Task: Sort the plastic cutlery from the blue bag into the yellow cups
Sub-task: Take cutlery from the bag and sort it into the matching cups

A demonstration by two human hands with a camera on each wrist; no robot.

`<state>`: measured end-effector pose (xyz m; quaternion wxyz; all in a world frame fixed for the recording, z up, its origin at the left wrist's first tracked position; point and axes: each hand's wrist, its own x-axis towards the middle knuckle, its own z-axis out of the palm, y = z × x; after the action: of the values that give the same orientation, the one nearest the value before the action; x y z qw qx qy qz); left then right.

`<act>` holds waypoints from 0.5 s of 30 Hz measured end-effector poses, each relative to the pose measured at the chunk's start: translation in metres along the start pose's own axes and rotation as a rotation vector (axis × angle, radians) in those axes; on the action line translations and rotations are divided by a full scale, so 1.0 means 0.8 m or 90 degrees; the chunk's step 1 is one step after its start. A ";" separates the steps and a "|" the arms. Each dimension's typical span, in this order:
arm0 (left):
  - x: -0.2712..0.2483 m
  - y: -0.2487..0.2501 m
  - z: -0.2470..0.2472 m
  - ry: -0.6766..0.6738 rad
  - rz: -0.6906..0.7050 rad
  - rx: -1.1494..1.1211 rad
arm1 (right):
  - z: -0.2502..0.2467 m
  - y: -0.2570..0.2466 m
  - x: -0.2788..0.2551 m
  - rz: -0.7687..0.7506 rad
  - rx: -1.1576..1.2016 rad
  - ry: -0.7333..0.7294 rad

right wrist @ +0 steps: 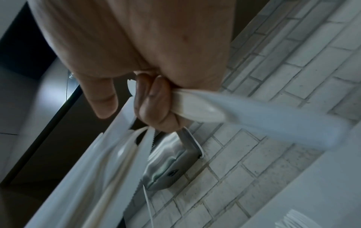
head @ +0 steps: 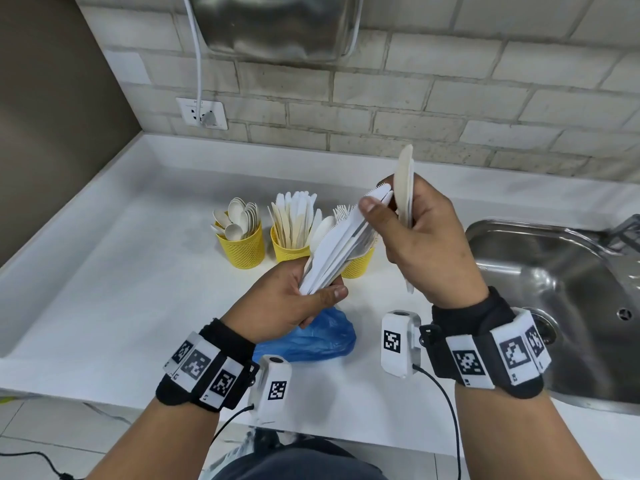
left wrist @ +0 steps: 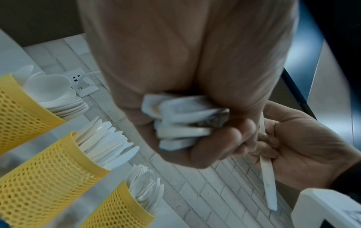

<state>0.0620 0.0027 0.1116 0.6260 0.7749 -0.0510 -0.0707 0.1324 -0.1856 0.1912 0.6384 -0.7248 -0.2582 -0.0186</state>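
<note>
My left hand grips a bundle of white plastic cutlery by the handles, and knives and a spoon fan up to the right. In the left wrist view the handle ends show inside the fist. My right hand holds a few separate cutlery pieces upright, one of them cream, while its thumb touches the bundle's tips. Three yellow cups stand behind: the spoon cup, the knife cup and the fork cup, partly hidden by the bundle. The blue bag lies crumpled under my left hand.
A steel sink is set into the white counter at the right. On the tiled wall are a socket with a white cable and a metal appliance above. A grey wall closes the left side.
</note>
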 end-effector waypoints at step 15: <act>0.004 0.004 0.006 0.051 0.018 0.050 | 0.003 0.011 -0.001 0.064 0.034 0.059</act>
<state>0.0646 -0.0029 0.1140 0.5974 0.8004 -0.0399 -0.0288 0.1345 -0.1838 0.1825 0.6689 -0.7181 -0.1919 -0.0131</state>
